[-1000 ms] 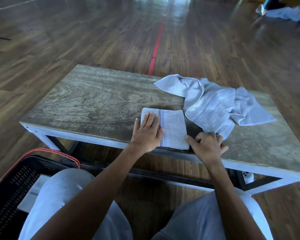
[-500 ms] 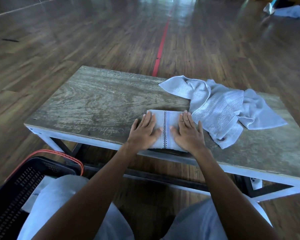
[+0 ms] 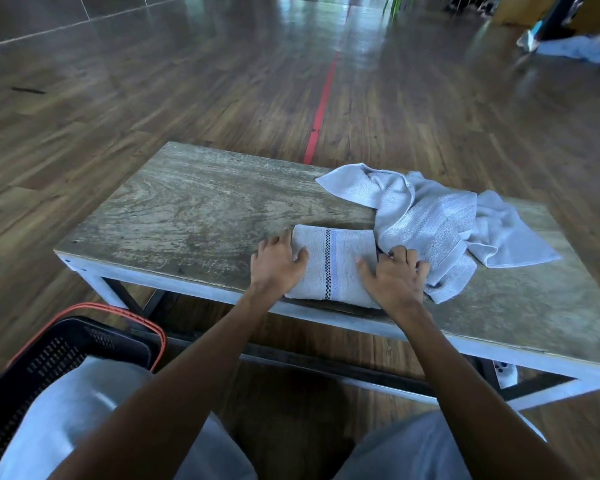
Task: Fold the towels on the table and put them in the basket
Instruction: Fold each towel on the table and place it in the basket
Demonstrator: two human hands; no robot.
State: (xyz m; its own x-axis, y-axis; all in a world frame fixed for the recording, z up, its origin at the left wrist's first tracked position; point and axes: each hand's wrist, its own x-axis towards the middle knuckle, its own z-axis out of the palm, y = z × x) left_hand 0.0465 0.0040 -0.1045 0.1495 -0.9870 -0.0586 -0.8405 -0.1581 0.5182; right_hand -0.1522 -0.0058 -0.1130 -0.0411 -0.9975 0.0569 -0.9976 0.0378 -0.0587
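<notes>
– Worn grey wooden counter [image 3: 205, 209], low over brown plank flooring. Carried what?
– Carried a folded pale-grey towel with a checked stripe [image 3: 333, 268] at the near edge, between left hand [image 3: 278, 266] and right hand [image 3: 395, 278].
– Fingers [image 3: 400, 253] set how?
– Curled down each short side, thumbs on top; pinched the bundle to keep folds shut for lifting, probably.
– Bound where?
– Likely the black slotted plastic basket with orange rim [image 3: 66, 348], low on the left. Left a crumpled pale-blue towel [image 3: 430, 220] touching on the right, unfolded.

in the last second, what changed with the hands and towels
Both hands slid off the top of the folded towel to its ends: the left hand now grips the left end, the right hand the right end. It, the crumpled towel and the basket stayed put.
</notes>
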